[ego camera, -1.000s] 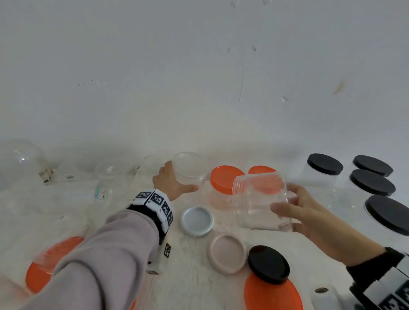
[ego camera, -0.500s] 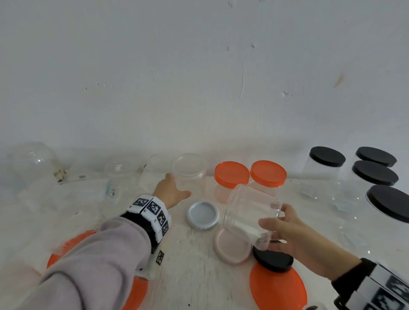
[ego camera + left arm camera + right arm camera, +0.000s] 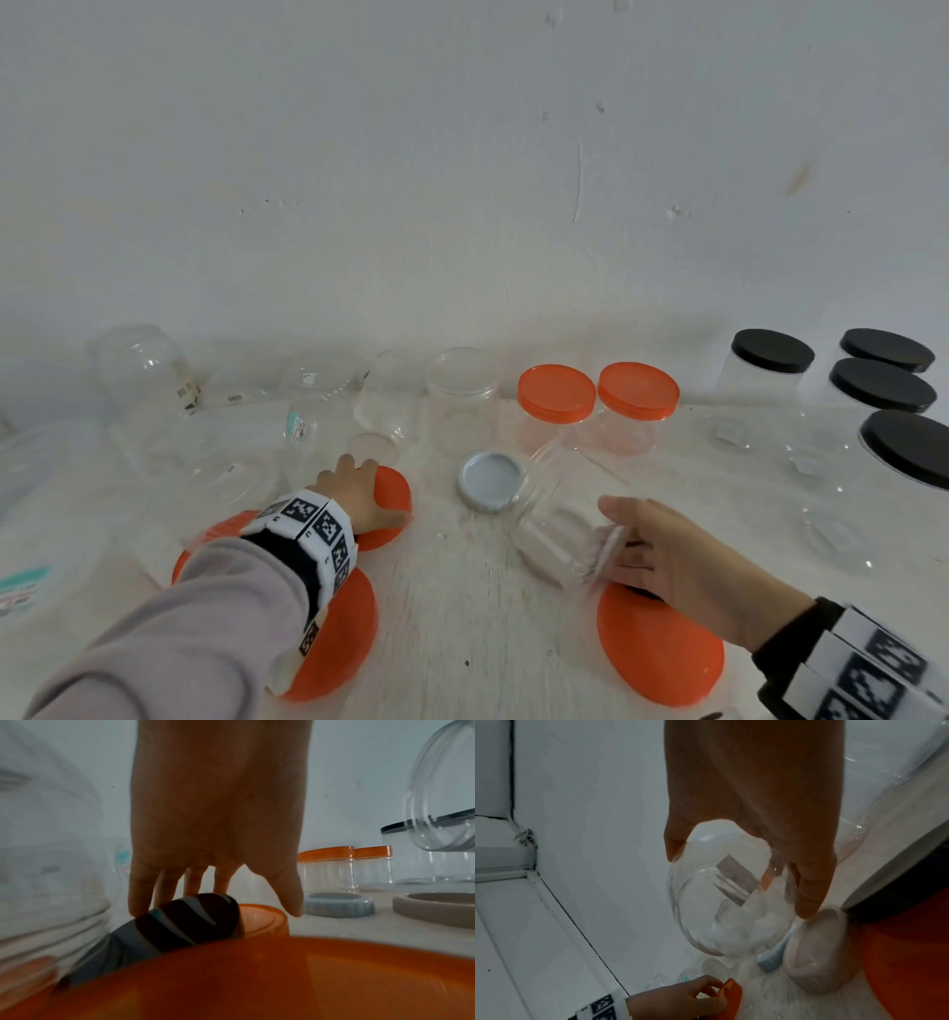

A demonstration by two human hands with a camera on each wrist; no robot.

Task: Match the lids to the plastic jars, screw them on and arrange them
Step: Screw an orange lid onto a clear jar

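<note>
Left hand point(image 3: 359, 496) comes down on the small orange lid point(image 3: 393, 506) on the table, fingertips curled round its rim; right hand point(image 3: 683, 560) grips the tilted clear jar point(image 3: 560, 524). Best level that mouth before seating the lid.

Clear jar point(image 3: 560, 519) tilted, lidless, off table; small orange lid point(image 3: 393, 506) flat on table

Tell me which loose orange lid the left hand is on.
The small orange lid under the left hand, not the larger flat ones nearer the person.
</note>
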